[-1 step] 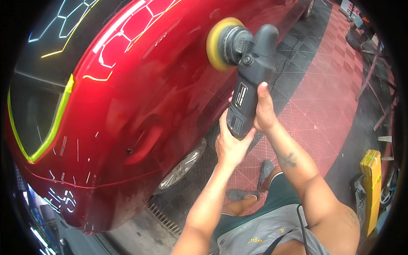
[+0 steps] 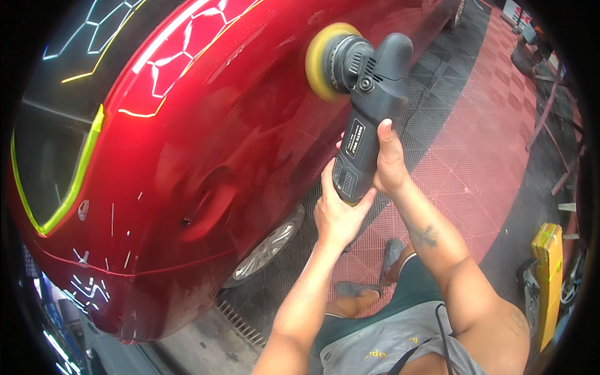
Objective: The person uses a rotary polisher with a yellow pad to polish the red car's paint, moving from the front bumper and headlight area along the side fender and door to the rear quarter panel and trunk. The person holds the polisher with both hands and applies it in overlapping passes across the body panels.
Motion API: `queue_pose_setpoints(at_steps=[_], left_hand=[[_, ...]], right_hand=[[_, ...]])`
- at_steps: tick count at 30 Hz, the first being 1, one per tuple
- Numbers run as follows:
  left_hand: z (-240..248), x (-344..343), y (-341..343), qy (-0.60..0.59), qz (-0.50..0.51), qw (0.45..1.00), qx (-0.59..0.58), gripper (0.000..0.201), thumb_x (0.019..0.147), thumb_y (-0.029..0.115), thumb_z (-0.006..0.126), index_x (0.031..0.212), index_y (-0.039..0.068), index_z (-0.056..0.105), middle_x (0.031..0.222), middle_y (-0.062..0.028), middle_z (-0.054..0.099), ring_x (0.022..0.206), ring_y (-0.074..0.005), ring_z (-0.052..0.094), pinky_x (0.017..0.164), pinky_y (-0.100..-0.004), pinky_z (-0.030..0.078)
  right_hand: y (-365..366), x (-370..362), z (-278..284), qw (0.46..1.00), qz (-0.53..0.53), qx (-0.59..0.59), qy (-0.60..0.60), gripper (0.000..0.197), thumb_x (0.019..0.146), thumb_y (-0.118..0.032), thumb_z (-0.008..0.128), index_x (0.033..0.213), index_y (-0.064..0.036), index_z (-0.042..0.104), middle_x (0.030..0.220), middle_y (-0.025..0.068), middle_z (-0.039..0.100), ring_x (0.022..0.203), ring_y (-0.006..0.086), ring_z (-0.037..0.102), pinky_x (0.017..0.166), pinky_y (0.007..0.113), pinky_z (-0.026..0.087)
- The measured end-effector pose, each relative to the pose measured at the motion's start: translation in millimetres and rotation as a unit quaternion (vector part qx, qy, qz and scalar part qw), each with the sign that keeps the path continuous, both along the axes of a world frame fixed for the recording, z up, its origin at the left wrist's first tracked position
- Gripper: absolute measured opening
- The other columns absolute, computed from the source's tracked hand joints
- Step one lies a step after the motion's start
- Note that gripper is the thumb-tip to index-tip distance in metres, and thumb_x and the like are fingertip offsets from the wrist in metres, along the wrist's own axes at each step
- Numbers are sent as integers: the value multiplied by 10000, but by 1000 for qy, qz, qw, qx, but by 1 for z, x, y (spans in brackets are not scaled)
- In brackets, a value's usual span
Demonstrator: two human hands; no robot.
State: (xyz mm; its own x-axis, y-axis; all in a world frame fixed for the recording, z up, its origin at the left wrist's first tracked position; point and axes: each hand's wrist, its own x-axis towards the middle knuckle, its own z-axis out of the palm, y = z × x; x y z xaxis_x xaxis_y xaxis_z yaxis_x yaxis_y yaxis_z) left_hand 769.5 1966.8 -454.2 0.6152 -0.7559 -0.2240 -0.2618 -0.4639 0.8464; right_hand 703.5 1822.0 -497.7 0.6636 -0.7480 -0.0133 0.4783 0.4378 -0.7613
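Observation:
Both my hands are wrapped round the black body of a car polisher [image 2: 369, 140]. My left hand [image 2: 340, 215] grips the bottom end of its handle. Higher up, my right hand [image 2: 390, 159] holds the handle's right side with the thumb lying along it. The polisher's round yellow foam pad [image 2: 320, 62] stands on edge against the glossy side of a red car [image 2: 262, 119]. Where exactly pad and paint meet is hidden behind the pad. Most of my fingers are out of sight behind the handle.
Green masking tape [image 2: 75, 200] edges the car's rear side window. Below the body is a wheel [image 2: 269, 250]. Black and red grid tiles [image 2: 481, 150] cover the floor, with a grate [image 2: 240, 322] near the car. At the right stand a yellow box [image 2: 548, 281] and metal frames.
The polisher and its pad have shifted very slightly, and the picture is sharper. My hands keep the same hold on it.

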Motion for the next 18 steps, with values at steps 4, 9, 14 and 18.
queue_pose_setpoints(at_steps=[4,9,14,18], left_hand=[[-47,-4,29,-52,49,994,-84,1017,790,211,983,1592,60,377,1458,-201,642,1326,-303,663,1106,-459,535],[-137,-11,70,-107,137,953,-247,623,913,146,871,1418,11,533,1348,-123,628,1222,-220,635,1051,-401,503],[-190,19,68,-175,121,930,-301,545,950,107,813,1407,-25,548,1337,-124,664,1143,-190,658,961,-366,530],[-185,-9,6,-131,134,924,-334,703,877,177,908,1415,5,490,1216,-123,698,1081,-196,680,960,-355,545]], right_hand=[[30,9,-13,995,12,-100,11,982,844,-850,715,1272,24,582,1081,148,719,966,267,775,835,411,668],[81,34,-17,940,57,-331,-56,997,834,-403,960,1513,-24,336,1286,245,684,1186,392,723,1035,506,563],[79,44,-20,863,-40,-493,-100,1081,929,-353,870,1636,-21,122,1454,406,516,1254,558,645,1082,550,549],[27,25,-39,884,-161,-429,-96,1075,864,-330,906,1608,4,205,1375,315,602,1218,422,698,1042,486,579]])
